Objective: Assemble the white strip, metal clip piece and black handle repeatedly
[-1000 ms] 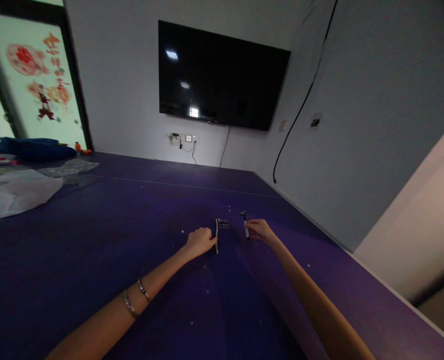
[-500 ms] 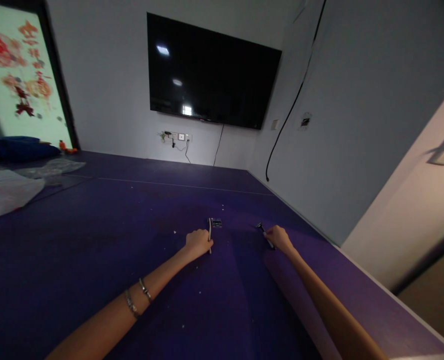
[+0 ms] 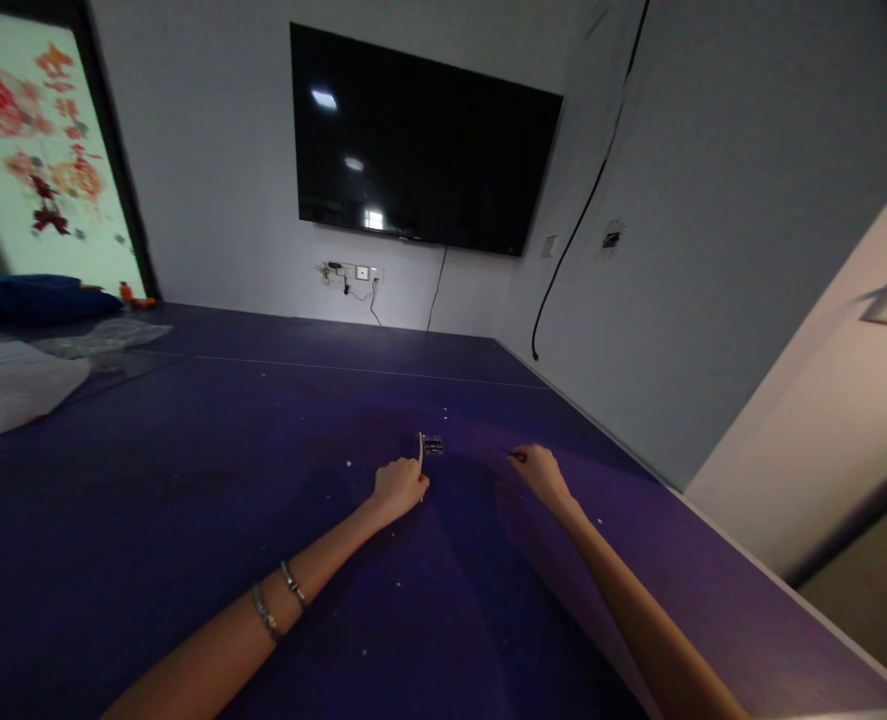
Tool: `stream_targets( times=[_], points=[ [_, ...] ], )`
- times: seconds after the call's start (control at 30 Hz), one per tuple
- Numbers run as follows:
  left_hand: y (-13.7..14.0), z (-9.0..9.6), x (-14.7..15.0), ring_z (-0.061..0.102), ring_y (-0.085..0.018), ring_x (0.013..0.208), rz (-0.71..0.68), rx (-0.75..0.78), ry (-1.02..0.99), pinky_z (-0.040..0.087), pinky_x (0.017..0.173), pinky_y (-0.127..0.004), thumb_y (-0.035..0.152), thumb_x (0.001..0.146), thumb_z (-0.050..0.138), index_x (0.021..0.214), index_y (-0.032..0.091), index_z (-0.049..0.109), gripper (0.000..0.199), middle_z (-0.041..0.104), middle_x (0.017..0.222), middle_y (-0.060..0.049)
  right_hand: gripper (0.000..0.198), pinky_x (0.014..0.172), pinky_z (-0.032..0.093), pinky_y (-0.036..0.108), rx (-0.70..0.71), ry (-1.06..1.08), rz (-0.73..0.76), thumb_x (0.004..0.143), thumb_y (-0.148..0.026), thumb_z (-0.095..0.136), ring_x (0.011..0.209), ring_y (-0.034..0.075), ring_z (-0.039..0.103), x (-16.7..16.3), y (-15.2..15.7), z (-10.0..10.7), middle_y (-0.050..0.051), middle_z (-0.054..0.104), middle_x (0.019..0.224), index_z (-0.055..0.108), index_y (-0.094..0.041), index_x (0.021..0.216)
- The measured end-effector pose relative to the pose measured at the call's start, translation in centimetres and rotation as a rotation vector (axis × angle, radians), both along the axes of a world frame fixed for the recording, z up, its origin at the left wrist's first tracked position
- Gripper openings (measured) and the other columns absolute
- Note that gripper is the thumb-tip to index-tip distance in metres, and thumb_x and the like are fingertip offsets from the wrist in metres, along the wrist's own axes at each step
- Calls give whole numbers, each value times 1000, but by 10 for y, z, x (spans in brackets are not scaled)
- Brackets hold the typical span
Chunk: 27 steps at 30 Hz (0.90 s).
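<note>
Near the middle of the purple surface (image 3: 263,520), my left hand (image 3: 399,486) is closed around a slim white-handled tool (image 3: 420,447). The tool stands roughly upright in view, its top end beyond my fingers; its exact kind is unclear. Just right of that end lies a small clear pack with dark pieces (image 3: 433,445). To the right, my right hand (image 3: 539,472) is closed with fingers pinched, palm down and low over the surface. A small dark end of a razor (image 3: 515,456) shows at its fingertips; the razor's handle is hidden by the hand.
A crumpled white plastic bag (image 3: 19,390) and dark blue cloth (image 3: 38,297) lie at the far left. White specks dot the surface. A television (image 3: 420,140) hangs on the far wall, and a black cable (image 3: 574,225) dangles at the right.
My right hand has shifted slightly left and turned over the razor, covering its handle, which showed before. My left hand has moved slightly, and the lower end of its tool is now less visible.
</note>
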State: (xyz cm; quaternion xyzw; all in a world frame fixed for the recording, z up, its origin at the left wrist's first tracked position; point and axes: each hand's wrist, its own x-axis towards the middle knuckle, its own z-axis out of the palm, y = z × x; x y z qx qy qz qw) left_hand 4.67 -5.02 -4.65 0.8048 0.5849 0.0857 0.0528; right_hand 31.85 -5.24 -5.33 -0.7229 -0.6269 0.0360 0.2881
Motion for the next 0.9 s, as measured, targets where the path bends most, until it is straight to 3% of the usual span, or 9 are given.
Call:
stream_targets(
  times=[0.07, 0.2, 0.33, 0.5, 0.67, 0.8, 0.9],
  points=[
    [-3, 5, 1, 64, -25, 84, -4, 27, -15, 48, 71, -34, 29, 82, 39, 86, 14, 66, 31, 67, 90, -12, 20, 64, 48, 26, 39, 280, 56, 69, -25, 64, 73, 19, 63, -25, 2, 2, 9, 68, 80, 68, -15, 86],
    [-13, 15, 8, 63, -24, 84, -29, 83, -32, 47, 72, -35, 30, 84, 37, 88, 15, 65, 32, 67, 89, -12, 31, 52, 50, 24, -56, 927, 192, 65, -25, 71, 60, 14, 60, -80, 3, 6, 5, 66, 73, 64, -13, 92],
    [-22, 21, 15, 63, -25, 86, -55, 103, -38, 47, 74, -36, 31, 85, 36, 95, 16, 63, 32, 67, 91, -12, 27, 57, 52, 24, -199, 1281, 260, 68, -24, 69, 60, 11, 61, -116, -2, 15, 5, 66, 76, 61, -14, 92],
    [-29, 25, 17, 63, -25, 86, -61, 103, -35, 47, 74, -36, 32, 85, 37, 98, 16, 61, 31, 67, 91, -12, 23, 55, 49, 22, -207, 1327, 255, 65, -18, 69, 54, 10, 60, -127, -4, 19, 2, 65, 66, 62, -14, 87],
    [-32, 26, 25, 63, -26, 86, -94, 106, -59, 46, 74, -37, 35, 88, 32, 98, 17, 60, 34, 66, 91, -11, 23, 53, 49, 22, -186, 1298, 214, 63, -13, 67, 52, 9, 58, -116, 0, 19, 0, 63, 61, 62, -13, 86],
    [-26, 23, 29, 62, -25, 87, -102, 108, -94, 45, 75, -38, 41, 89, 27, 99, 17, 57, 40, 65, 93, -11, 22, 57, 52, 24, -120, 1223, 247, 65, -16, 66, 57, 11, 61, -83, 5, 19, 4, 67, 72, 64, -14, 87],
    [-11, 17, 23, 60, -23, 92, -136, 107, -104, 45, 77, -35, 37, 88, 33, 99, 17, 55, 32, 63, 99, -10, 25, 57, 52, 21, -54, 984, 149, 69, -20, 63, 62, 12, 63, -38, 10, 19, 8, 69, 81, 64, -13, 93]
  ],
)
